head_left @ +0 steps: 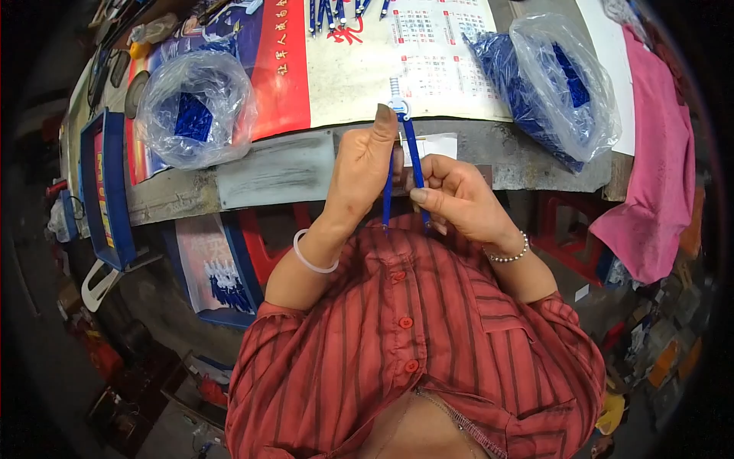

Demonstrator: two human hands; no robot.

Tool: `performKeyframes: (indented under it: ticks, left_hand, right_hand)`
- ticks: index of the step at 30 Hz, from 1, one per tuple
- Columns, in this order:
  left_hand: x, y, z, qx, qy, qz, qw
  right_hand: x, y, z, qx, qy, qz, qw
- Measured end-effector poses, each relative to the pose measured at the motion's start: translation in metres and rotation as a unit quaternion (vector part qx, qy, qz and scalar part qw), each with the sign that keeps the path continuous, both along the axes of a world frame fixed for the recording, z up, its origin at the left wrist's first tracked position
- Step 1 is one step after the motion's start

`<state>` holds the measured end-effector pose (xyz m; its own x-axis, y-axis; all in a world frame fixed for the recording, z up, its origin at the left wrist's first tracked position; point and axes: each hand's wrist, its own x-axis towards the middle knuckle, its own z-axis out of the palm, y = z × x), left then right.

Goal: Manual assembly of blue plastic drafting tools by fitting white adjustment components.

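Between my two hands is a drawing compass (414,145) with two long blue legs, a white hinge and a ribbed grey handle at the top. Its legs stand slightly apart and point toward my body. My left hand (359,172) is closed on the compass below the hinge, thumb stretched up along it, its other fingers partly hidden. Thumb and fingers of my right hand (462,195) pinch the right leg lower down. Just beyond them, a small white paper or card (440,144) lies at the table edge.
Clear plastic bags of blue parts stand left (237,99) and right (608,107) on the poster-covered table (344,88). Several similar compasses (329,17) lie at the far side. A blue tray (218,315) with more sits low left. A pink cloth (650,176) hangs at right.
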<state>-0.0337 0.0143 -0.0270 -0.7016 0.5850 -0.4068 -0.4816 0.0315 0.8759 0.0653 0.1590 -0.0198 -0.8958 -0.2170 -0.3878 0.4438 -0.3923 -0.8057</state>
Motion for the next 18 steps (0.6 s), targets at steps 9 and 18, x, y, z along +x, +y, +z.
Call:
performKeyframes:
  ticks: [9,18]
  left_hand:
    - [0.011,0.015,0.009,0.001,0.068,0.035,0.997]
    - [0.009,0.013,-0.003,0.042,0.055,0.069,0.995]
  right_hand:
    - [0.000,0.001,-0.002,0.021,0.011,-0.022,0.999]
    - [-0.004,0.001,0.000,0.068,0.028,-0.018,0.997]
